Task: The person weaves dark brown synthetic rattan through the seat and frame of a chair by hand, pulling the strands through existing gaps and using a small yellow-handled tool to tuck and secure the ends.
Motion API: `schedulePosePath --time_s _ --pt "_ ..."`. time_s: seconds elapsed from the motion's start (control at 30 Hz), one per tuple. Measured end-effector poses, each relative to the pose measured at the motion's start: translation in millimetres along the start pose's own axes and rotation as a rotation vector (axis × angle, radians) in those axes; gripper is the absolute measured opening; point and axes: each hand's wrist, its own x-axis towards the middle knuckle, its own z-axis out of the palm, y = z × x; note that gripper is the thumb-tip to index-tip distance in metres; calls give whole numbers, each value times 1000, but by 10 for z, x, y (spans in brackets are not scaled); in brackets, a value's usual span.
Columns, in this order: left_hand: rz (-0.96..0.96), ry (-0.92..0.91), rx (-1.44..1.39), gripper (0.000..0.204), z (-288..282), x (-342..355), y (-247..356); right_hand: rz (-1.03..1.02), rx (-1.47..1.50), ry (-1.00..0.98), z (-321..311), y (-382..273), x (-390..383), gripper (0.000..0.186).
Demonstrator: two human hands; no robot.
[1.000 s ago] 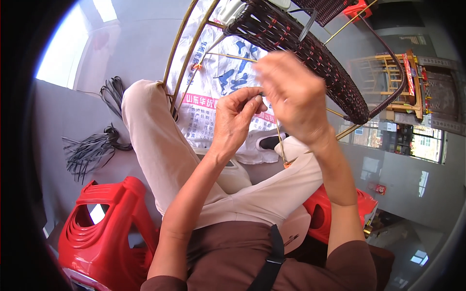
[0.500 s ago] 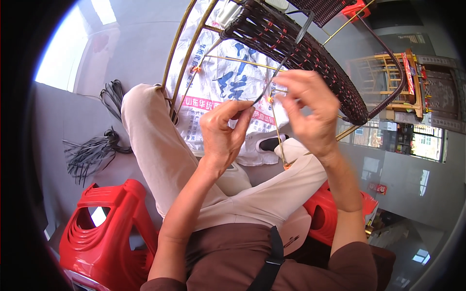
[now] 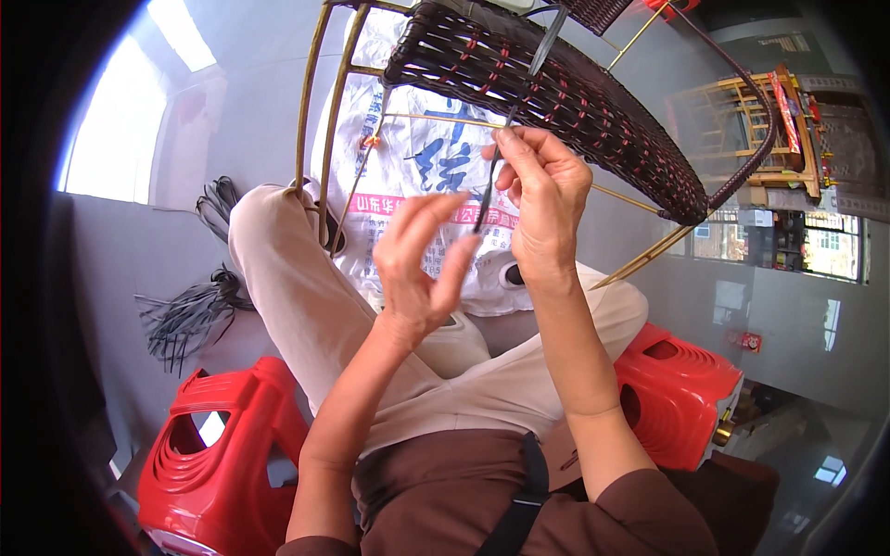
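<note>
A dark woven chair part (image 3: pixel 547 79) with reddish flecks hangs in a thin gold-coloured metal frame (image 3: pixel 336 120) in front of me. A flat dark grey weaving strip (image 3: pixel 547 46) comes down from it. My right hand (image 3: pixel 547 199) pinches this strip between thumb and fingers just below the woven edge. The strip's loose end dangles below the pinch, close to my left hand (image 3: pixel 413 273). That hand is open, fingers and thumb apart and slightly blurred, with nothing visibly held. Beneath both hands lies a white printed sack (image 3: pixel 362 176).
Bundles of grey strips (image 3: pixel 199 310) lie on the floor at left. One red plastic stool (image 3: pixel 218 463) stands at lower left, another red stool (image 3: pixel 681 398) at right. My bent legs (image 3: pixel 287 269) flank the frame. Wooden furniture (image 3: pixel 788 120) stands far right.
My left hand has let go of the strip and opened. The right hand has moved left and closed on the strip. The chair appears shifted slightly up and left in view.
</note>
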Motion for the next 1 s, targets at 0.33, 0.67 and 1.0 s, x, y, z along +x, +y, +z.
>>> schedulePosePath --time_s 0.33,0.67,1.0 --pt "-528 -74 -650 22 236 658 -7 128 198 -207 -185 89 -126 13" --pt "-711 -114 -881 15 280 725 -139 -50 -156 -148 -281 60 -118 10" --pt "-655 78 -818 17 394 695 -21 -547 -852 -27 -158 -513 724 25"
